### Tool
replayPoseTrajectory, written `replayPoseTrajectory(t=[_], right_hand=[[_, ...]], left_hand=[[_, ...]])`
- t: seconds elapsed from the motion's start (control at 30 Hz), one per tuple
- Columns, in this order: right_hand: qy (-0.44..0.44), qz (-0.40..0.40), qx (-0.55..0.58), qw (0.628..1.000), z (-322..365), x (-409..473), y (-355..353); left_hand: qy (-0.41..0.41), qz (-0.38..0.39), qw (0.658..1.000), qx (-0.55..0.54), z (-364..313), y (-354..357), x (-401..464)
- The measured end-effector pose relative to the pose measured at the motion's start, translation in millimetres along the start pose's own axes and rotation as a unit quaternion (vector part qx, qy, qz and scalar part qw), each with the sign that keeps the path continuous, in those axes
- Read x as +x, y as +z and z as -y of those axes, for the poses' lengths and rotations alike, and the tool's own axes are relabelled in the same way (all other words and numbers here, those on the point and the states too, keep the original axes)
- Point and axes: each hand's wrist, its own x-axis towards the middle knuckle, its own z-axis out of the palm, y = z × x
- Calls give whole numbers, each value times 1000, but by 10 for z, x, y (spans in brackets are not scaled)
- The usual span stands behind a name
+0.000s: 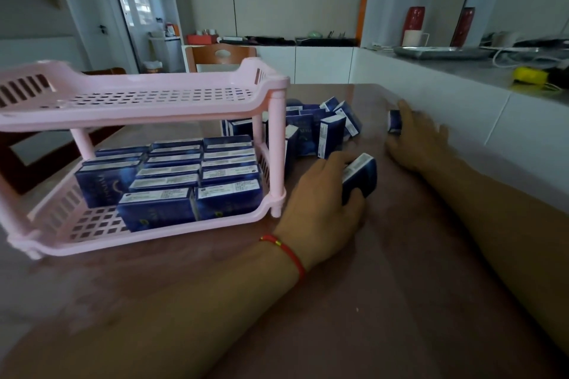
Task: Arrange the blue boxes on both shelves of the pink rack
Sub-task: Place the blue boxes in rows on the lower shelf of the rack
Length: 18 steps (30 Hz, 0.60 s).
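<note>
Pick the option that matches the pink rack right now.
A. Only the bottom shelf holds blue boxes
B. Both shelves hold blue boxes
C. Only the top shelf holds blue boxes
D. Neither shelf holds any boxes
A: the bottom shelf of the pink rack carries rows of blue boxes, while the slotted top shelf shows none.

**Rack and box status**

We see the pink rack (147, 108) upright on the table, two slotted shelves on posts. Its lower shelf holds blue boxes (181, 175) in tight rows — white labels facing up. We count none on the upper shelf. More loose boxes (320, 129) lie jumbled just right of the rack.
</note>
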Motion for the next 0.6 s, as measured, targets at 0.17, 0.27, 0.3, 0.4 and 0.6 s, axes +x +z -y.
replayPoseTrajectory(t=[0.17,0.27,0.3,0.4,0.6], right_hand=[[8,36,-2,999,-37,46,31],[-49,62,-57,995,-62,152,37],[-59,78,-48,994,-73,199,61],[-36,108,19,993,-99,271,117],[-33,63,-32,997,-116,196,66]], left_hand=[[-1,10,1000,2,-13,-9,-6],[-2,16,1000,-5,-6,-2,-9],[-6,17,1000,-8,4,-2,-3],[-10,13,1000,-8,23,1,21],[-20,27,999,-2,20,-5,42]])
